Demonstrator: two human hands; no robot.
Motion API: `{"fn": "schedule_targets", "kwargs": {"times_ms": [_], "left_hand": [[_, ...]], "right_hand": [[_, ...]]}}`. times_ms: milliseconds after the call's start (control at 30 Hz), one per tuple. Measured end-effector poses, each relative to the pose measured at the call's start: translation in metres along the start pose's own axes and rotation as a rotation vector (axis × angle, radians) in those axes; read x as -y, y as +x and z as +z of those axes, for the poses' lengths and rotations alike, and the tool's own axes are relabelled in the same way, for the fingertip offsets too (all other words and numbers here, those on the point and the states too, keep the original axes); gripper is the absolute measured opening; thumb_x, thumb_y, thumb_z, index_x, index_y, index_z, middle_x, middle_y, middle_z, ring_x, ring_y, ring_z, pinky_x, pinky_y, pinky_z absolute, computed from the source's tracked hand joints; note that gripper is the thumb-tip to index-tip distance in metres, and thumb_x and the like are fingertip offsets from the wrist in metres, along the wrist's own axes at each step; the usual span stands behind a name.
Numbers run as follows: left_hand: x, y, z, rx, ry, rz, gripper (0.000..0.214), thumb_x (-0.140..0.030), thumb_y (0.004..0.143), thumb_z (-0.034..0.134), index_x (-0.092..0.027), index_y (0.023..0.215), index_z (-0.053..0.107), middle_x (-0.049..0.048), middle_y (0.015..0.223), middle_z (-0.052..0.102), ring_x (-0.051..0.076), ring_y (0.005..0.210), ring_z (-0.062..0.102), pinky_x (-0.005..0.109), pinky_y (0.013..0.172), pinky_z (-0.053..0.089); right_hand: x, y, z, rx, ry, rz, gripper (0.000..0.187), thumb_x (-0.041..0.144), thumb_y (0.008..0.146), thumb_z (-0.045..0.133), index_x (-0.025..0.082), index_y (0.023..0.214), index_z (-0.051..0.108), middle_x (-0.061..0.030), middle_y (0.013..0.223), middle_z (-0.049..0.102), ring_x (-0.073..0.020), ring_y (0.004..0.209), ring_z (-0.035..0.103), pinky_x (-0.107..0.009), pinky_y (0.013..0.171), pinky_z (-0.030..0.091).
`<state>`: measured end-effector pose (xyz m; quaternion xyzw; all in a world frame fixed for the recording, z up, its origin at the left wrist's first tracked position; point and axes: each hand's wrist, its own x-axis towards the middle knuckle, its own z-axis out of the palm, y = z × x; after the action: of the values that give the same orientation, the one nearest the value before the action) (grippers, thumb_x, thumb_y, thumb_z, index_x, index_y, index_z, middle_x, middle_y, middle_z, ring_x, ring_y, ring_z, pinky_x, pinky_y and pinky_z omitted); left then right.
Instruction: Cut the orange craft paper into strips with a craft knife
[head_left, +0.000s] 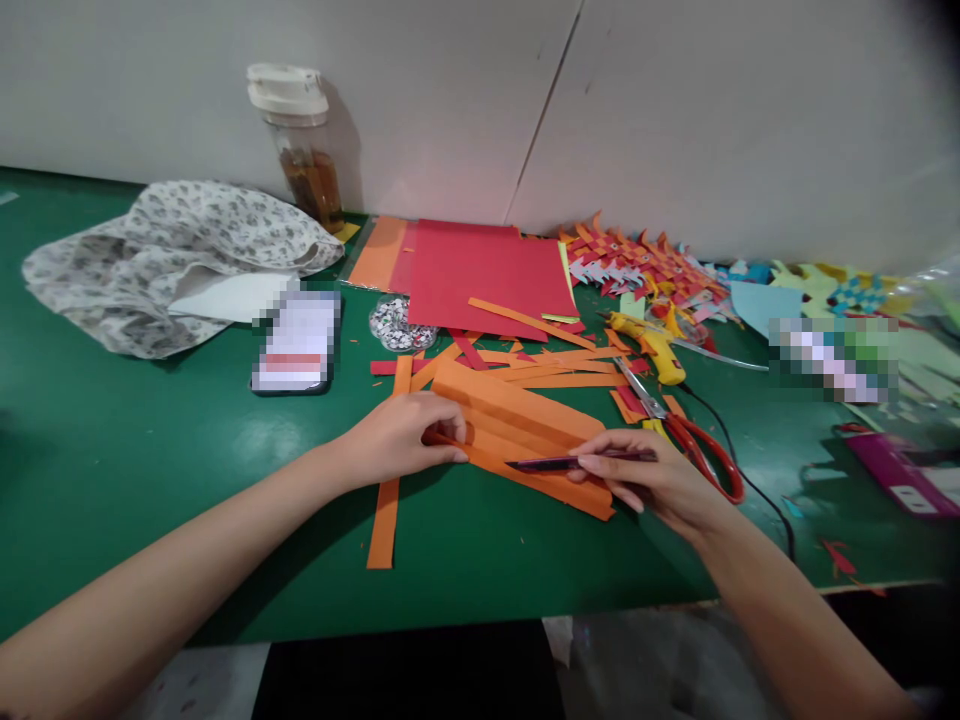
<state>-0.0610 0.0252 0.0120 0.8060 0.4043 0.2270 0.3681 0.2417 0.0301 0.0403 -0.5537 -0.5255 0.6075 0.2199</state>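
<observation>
My left hand [401, 437] presses down on the left end of a stack of orange paper strips [517, 420], fingers closed together over a red strip end. My right hand [649, 482] pinches a dark pen [555, 463] that lies across the right part of the orange stack, tip pointing left. Red-handled scissors [686, 432] lie just beyond my right hand. A single orange strip [386, 500] runs down from under my left hand toward the table's front edge.
A red paper sheet [480, 275] lies behind the strips, with a yellow glue gun [652, 345] and woven paper fish [645, 262] to the right. A phone [296, 340], a bowl of googly eyes [396, 325], a floral cloth [172, 255] and a bottle [304, 140] stand at left on the green table [135, 440].
</observation>
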Motion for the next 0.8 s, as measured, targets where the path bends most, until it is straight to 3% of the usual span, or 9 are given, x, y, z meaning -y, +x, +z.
{"fn": "schedule_targets", "kwargs": {"times_ms": [800], "left_hand": [[0.002,-0.001,0.000,-0.004,0.006,-0.001,0.011,-0.025,0.082,0.068,-0.017,0.079,0.062,-0.0007,0.079,0.066,0.012,0.074,0.061,0.020,0.061,0.043]], "right_hand": [[-0.007,-0.002,-0.010,0.018,0.009,0.009,0.029,0.039,0.065,0.083,0.013,0.077,0.075,-0.0135,0.074,0.076,-0.0008,0.032,0.038,-0.020,0.035,0.025]]}}
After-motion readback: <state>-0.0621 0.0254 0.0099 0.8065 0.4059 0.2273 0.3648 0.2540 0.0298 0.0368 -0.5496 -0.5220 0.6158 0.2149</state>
